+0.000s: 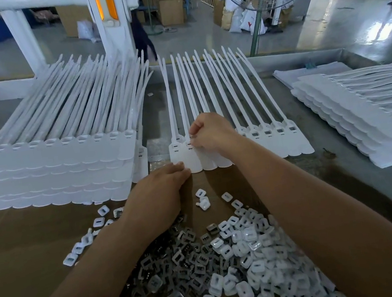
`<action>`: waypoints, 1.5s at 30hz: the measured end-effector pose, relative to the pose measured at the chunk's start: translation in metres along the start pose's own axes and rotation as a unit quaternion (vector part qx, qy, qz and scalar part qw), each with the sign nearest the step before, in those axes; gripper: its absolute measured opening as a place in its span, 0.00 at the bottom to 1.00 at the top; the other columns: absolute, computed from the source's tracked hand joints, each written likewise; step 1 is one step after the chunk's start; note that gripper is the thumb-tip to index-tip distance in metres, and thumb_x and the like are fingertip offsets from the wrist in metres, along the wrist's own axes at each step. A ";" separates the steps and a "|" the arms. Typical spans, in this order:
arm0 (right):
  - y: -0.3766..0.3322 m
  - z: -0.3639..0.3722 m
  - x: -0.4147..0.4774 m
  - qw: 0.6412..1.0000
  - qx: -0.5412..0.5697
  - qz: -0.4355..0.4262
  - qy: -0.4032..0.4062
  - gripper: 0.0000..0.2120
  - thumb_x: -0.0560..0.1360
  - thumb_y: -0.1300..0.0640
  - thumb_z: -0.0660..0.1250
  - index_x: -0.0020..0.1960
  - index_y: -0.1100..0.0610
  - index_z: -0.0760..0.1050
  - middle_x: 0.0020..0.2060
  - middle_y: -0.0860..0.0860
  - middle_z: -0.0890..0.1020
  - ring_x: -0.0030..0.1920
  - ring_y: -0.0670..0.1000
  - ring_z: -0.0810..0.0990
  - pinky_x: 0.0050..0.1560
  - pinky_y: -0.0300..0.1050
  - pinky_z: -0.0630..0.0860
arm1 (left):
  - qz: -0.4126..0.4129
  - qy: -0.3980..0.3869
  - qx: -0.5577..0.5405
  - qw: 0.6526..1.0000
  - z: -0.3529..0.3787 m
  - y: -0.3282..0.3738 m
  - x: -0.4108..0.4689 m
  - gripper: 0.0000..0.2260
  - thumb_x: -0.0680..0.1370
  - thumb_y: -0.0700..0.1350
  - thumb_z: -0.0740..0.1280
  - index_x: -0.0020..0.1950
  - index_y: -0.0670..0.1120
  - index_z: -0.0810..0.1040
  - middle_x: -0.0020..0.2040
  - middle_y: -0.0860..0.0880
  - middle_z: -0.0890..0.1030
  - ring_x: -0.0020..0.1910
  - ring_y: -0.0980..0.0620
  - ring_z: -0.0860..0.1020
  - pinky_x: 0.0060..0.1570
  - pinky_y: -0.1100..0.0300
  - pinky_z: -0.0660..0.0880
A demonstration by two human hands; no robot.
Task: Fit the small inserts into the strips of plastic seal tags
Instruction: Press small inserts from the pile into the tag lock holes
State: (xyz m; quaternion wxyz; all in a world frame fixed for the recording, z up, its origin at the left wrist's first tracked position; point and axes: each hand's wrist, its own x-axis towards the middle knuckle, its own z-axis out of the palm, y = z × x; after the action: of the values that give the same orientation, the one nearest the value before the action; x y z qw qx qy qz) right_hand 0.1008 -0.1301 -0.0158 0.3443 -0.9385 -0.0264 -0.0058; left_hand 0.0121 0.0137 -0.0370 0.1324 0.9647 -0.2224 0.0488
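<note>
2 tall stacks of seal-tag strips flank the surface [342, 162]: the left stack [45, 171] and the right stack [366, 119], which is cut off by the frame edge. Between them lies 1 strip [279, 139], its middle tag heads hidden under the right hand [210, 133]. That hand's fingertips bunch together over a slot, and I cannot tell what they pinch. The left hand [161, 195] lies flat with straight fingers, pressing the strip's near edge. Loose inserts [234, 258] heap on cardboard [26, 254], partly covered by both forearms.

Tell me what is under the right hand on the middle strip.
The middle strip of tags runs beneath the right hand. Its curled fingers cover several tag heads, so anything held there is hidden.
</note>
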 end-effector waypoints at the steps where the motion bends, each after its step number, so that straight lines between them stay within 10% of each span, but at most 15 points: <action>1: 0.001 -0.004 -0.002 1.000 0.023 -0.002 -0.017 0.06 0.73 0.64 0.66 0.45 0.55 0.78 0.48 0.48 0.78 0.49 0.47 0.75 0.46 0.38 0.71 | -0.001 0.001 0.000 1.000 0.000 -0.001 0.000 0.23 0.76 0.37 0.56 0.70 0.52 0.66 0.72 0.54 0.63 0.69 0.54 0.64 0.65 0.59 0.63; 7: 0.000 -0.035 -0.031 0.988 0.034 -0.038 -0.144 0.09 0.73 0.58 0.68 0.53 0.55 0.77 0.47 0.46 0.78 0.48 0.44 0.76 0.48 0.37 0.71 | -0.002 0.002 -0.002 1.000 0.000 0.000 0.003 0.23 0.76 0.37 0.56 0.70 0.52 0.66 0.72 0.54 0.63 0.69 0.54 0.64 0.64 0.59 0.63; 16: 0.001 -0.057 -0.093 0.963 -0.047 -0.091 -0.249 0.06 0.70 0.57 0.71 0.38 0.46 0.78 0.36 0.41 0.81 0.39 0.38 0.79 0.48 0.36 0.76 | -0.013 -0.003 -0.002 1.000 0.004 -0.001 0.004 0.24 0.76 0.35 0.55 0.71 0.52 0.64 0.72 0.54 0.62 0.70 0.56 0.61 0.67 0.60 0.59; 23: 0.008 -0.056 -0.109 0.938 -0.078 -0.096 -0.323 0.07 0.67 0.58 0.74 0.43 0.48 0.80 0.29 0.35 0.77 0.32 0.30 0.74 0.32 0.22 0.68 | -0.018 -0.002 -0.005 1.000 0.004 -0.001 0.005 0.24 0.77 0.35 0.55 0.71 0.52 0.64 0.72 0.54 0.62 0.70 0.56 0.61 0.67 0.61 0.58; 45: 0.021 -0.054 -0.096 0.983 -0.003 -0.103 -0.152 0.08 0.72 0.56 0.69 0.38 0.45 0.75 0.36 0.42 0.80 0.37 0.37 0.77 0.40 0.30 0.73 | -0.019 -0.007 -0.006 1.000 0.006 -0.003 0.003 0.24 0.77 0.36 0.54 0.72 0.53 0.62 0.73 0.55 0.60 0.71 0.57 0.60 0.68 0.60 0.57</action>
State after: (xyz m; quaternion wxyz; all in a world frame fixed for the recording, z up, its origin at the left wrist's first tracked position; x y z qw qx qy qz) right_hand 0.0069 -0.1852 0.0090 0.3309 -0.9219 -0.1743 0.1012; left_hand 0.0167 0.0136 -0.0429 0.1379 0.9683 -0.2049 0.0386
